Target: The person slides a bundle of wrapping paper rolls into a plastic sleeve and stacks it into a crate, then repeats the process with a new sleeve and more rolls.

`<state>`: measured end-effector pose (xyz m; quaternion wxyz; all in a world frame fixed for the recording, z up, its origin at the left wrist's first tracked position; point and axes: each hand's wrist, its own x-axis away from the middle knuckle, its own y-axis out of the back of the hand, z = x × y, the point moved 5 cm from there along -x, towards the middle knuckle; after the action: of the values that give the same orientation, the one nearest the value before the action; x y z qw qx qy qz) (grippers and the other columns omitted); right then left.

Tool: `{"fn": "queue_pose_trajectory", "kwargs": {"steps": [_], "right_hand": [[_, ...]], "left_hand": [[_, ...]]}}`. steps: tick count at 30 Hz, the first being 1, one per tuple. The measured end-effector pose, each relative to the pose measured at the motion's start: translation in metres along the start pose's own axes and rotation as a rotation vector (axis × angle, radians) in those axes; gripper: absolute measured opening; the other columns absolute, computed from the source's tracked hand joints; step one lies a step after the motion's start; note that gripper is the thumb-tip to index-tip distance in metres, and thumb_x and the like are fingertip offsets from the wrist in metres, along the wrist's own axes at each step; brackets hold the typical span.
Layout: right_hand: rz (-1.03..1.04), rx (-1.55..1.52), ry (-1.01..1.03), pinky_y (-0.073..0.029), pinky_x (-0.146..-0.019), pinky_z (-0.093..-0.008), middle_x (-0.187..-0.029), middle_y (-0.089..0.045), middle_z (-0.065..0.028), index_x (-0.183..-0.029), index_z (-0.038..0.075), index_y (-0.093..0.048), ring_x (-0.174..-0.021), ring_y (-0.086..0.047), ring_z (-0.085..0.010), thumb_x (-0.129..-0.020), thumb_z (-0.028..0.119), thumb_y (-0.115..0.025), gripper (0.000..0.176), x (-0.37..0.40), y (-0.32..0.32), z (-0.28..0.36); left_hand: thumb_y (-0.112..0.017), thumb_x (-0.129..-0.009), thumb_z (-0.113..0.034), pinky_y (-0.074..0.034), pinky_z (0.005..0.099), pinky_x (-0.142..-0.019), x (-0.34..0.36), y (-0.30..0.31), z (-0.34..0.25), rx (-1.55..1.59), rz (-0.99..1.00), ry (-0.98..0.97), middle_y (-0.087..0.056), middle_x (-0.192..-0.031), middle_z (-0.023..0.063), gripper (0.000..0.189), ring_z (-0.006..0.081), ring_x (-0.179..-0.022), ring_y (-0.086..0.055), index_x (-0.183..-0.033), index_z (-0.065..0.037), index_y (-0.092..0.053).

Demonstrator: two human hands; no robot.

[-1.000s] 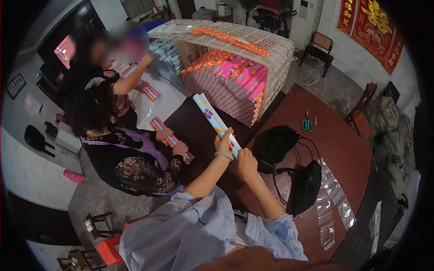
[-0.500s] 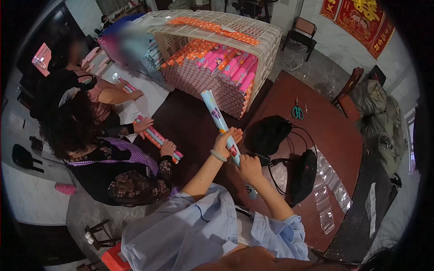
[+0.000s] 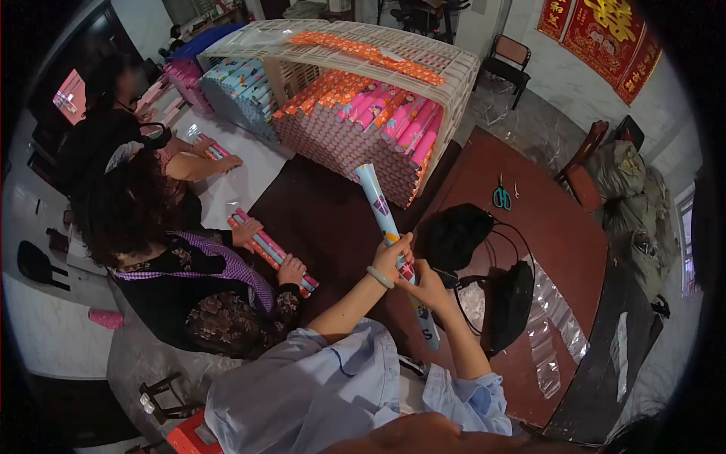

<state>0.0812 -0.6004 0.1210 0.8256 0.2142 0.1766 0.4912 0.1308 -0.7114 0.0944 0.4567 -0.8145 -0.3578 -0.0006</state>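
Observation:
A light blue patterned paper roll (image 3: 376, 198) slants up and away from me, its far end close to the stacked rolls. My left hand (image 3: 394, 259), with a pale bangle at the wrist, is wrapped round its lower part. Just below, my right hand (image 3: 429, 286) closes at the near end, thumb toward my left hand. Under my right hand shows a pale blue piece with a dark letter (image 3: 428, 333), partly hidden by the hand. Right of my hands lie a black bag (image 3: 457, 231) and a black cable.
A cream plastic crate (image 3: 454, 91) on its side holds many orange and pink rolls (image 3: 355, 129). Teal scissors (image 3: 501, 197) and clear plastic sleeves (image 3: 556, 303) lie on the red-brown table (image 3: 484, 163). At left, a person (image 3: 181, 280) presses several rolls (image 3: 265, 246); another person sits beyond.
The roll and both my hands have shifted right and slightly down. My left fingers, stretched before, now curl round the roll. The nearer person's rolls have moved toward me.

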Motion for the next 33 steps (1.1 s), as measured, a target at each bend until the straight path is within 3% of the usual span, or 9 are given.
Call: {"fn": "queue_pose_trajectory", "kwargs": {"steps": [2,12,19,23,25,27,30,32,33], "right_hand": [[0.260,-0.090,-0.184,-0.047,-0.065,-0.0395,-0.079,-0.059,-0.0203,-0.105,0.001,-0.044,-0.074,-0.061,-0.0309,-0.080,0.038,-0.067,0.050,0.005,-0.017,-0.011],[0.122,0.089,-0.302,-0.044,-0.061,-0.0490,-0.082,-0.058,-0.0294,-0.096,0.002,-0.041,-0.079,-0.056,-0.0479,-0.093,0.036,-0.047,0.035,0.011,-0.049,-0.013],[0.157,0.082,-0.285,-0.044,-0.061,-0.0510,-0.077,-0.057,-0.0309,-0.093,0.000,-0.042,-0.076,-0.056,-0.0486,-0.093,0.035,-0.048,0.036,0.006,-0.060,-0.014],[0.246,0.014,-0.415,-0.044,-0.061,-0.0512,-0.077,-0.058,-0.0307,-0.093,0.000,-0.043,-0.078,-0.056,-0.0485,-0.093,0.034,-0.048,0.035,0.025,-0.070,-0.047],[0.219,0.014,-0.425,-0.044,-0.061,-0.0512,-0.076,-0.058,-0.0303,-0.093,0.000,-0.043,-0.077,-0.056,-0.0483,-0.093,0.034,-0.048,0.034,0.043,-0.062,-0.054],[0.190,0.011,-0.438,-0.044,-0.061,-0.0512,-0.075,-0.058,-0.0299,-0.092,0.000,-0.043,-0.077,-0.056,-0.0480,-0.093,0.033,-0.049,0.034,0.062,-0.053,-0.064],[0.134,0.036,-0.490,-0.044,-0.058,-0.0486,-0.073,-0.058,-0.0274,-0.091,-0.001,-0.044,-0.072,-0.058,-0.0458,-0.093,0.031,-0.050,0.032,0.087,-0.039,-0.078],[0.109,-0.008,-0.527,-0.041,-0.041,-0.0315,-0.056,-0.051,-0.0071,-0.088,0.002,-0.044,-0.045,-0.051,-0.0169,-0.094,0.030,-0.048,0.029,0.099,-0.029,-0.071],[0.101,-0.009,-0.529,-0.041,-0.041,-0.0315,-0.056,-0.051,-0.0071,-0.088,0.002,-0.044,-0.045,-0.051,-0.0169,-0.094,0.030,-0.048,0.029,0.107,-0.030,-0.078]], "left_hand": [[-0.068,-0.082,-0.019,-0.037,0.0274,-0.049,-0.001,-0.001,-0.009,0.036,0.012,-0.012,-0.041,-0.055,-0.0035,0.024,0.0107,-0.047,-0.041,-0.072,-0.013,-0.047],[-0.069,-0.081,-0.020,-0.038,0.0273,-0.046,-0.030,0.039,-0.024,0.068,-0.016,-0.028,-0.040,-0.054,-0.0033,0.024,0.0101,-0.044,-0.042,-0.076,-0.013,-0.047],[-0.063,-0.086,-0.028,-0.044,0.0283,-0.063,-0.056,0.052,-0.061,0.235,0.000,0.067,-0.040,-0.058,-0.0038,0.021,0.0127,-0.060,-0.046,-0.088,-0.010,-0.052],[-0.058,-0.089,-0.027,-0.043,0.0416,-0.095,-0.107,0.078,-0.124,0.328,0.144,-0.175,-0.057,-0.107,0.0123,0.036,0.0284,-0.105,-0.055,-0.115,-0.004,-0.049],[-0.059,-0.088,-0.030,-0.041,0.0415,-0.095,-0.135,0.094,-0.177,0.140,-0.091,-0.358,-0.058,-0.106,0.0107,0.041,0.0275,-0.105,-0.054,-0.117,-0.004,-0.048],[-0.061,-0.087,-0.025,-0.047,0.0310,-0.082,-0.162,0.097,-0.232,-0.111,-0.124,-0.554,-0.060,-0.102,0.0065,0.033,0.0202,-0.093,-0.059,-0.113,-0.006,-0.054],[-0.062,-0.084,-0.020,-0.049,0.0288,-0.079,-0.199,0.076,-0.309,-0.815,-0.357,-0.929,-0.063,-0.097,0.0100,0.028,0.0184,-0.090,-0.061,-0.106,-0.002,-0.060],[-0.063,-0.083,-0.018,-0.049,0.0302,-0.081,-0.225,0.073,-0.339,-0.985,-0.403,-0.967,-0.064,-0.099,0.0121,0.028,0.0200,-0.092,-0.062,-0.106,-0.002,-0.061],[-0.063,-0.081,-0.015,-0.048,0.0323,-0.083,-0.238,0.070,-0.348,-1.193,-0.396,-1.020,-0.065,-0.100,0.0117,0.032,0.0225,-0.094,-0.062,-0.111,-0.004,-0.059]]}}
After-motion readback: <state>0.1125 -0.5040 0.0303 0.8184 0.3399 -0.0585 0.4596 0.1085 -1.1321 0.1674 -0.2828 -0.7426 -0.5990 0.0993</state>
